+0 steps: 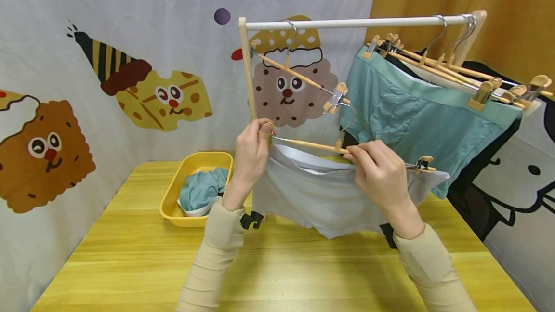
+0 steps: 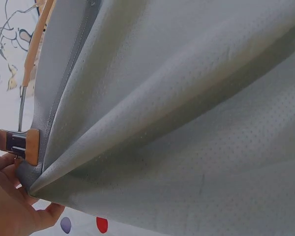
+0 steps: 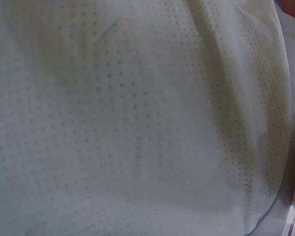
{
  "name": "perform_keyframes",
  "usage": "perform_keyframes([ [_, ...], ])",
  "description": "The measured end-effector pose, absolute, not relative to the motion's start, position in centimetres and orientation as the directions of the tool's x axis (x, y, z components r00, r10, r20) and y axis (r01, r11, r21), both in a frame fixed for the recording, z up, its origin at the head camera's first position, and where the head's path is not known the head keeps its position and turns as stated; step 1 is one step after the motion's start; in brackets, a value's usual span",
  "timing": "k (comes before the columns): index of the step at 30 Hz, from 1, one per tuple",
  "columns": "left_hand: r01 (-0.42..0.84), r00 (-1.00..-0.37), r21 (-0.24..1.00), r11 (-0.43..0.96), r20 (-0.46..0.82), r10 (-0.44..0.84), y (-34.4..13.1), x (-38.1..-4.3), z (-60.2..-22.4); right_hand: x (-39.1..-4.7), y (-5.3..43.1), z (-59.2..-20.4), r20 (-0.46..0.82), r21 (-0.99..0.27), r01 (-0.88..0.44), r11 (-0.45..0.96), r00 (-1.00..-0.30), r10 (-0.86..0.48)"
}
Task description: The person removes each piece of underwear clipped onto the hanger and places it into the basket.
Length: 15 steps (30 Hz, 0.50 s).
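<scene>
The left hand (image 1: 253, 146) is curled, thumb and fingers pinching the left clip (image 2: 20, 143) of a wooden hanger (image 1: 310, 145), with the corner of the white briefs (image 1: 321, 196) caught at that clip. In the left wrist view the clip sits just against the fingertips, the fabric fanning away from it in folds. The right hand (image 1: 378, 172) is also curled, its fingertips pinching the hanger bar near its middle, the palm lying over the briefs' waistband. The right wrist view shows only dotted white fabric, close up.

The hanger's long axis runs left to right between the hands, dipping slightly toward the right, where its second clip (image 1: 422, 162) sticks out past the right hand. Its hook (image 1: 349, 114) rises just above the right hand's fingers. The briefs hang below the bar, waistband up, above the desk (image 1: 130, 254).

Above the hands stands a rack (image 1: 347, 23) with an empty hanger tilted on it; right of the hands, teal briefs (image 1: 416, 119) hang clipped there. Left of the left hand sits a yellow tub (image 1: 173, 191) holding more clothes.
</scene>
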<state>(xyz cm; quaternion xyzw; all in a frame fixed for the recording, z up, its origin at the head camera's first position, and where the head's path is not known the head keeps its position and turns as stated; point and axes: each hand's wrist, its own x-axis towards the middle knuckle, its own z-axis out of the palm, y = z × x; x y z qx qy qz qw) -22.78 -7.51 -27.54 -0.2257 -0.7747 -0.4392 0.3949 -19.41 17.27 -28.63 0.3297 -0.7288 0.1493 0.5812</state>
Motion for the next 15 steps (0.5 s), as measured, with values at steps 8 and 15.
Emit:
perform_keyframes([
  [8,0.662,-0.669,0.621,0.420,0.742,-0.042,-7.5,-22.2,-27.4,-19.6,17.1,-28.7,0.947,0.165,-0.669,0.724,-0.098,-0.306],
  [15,0.638,-0.693,0.674,0.374,0.714,-0.105,-7.4,-21.7,-27.2,-19.7,16.9,-28.7,0.950,0.165,-0.678,0.717,-0.085,-0.300],
])
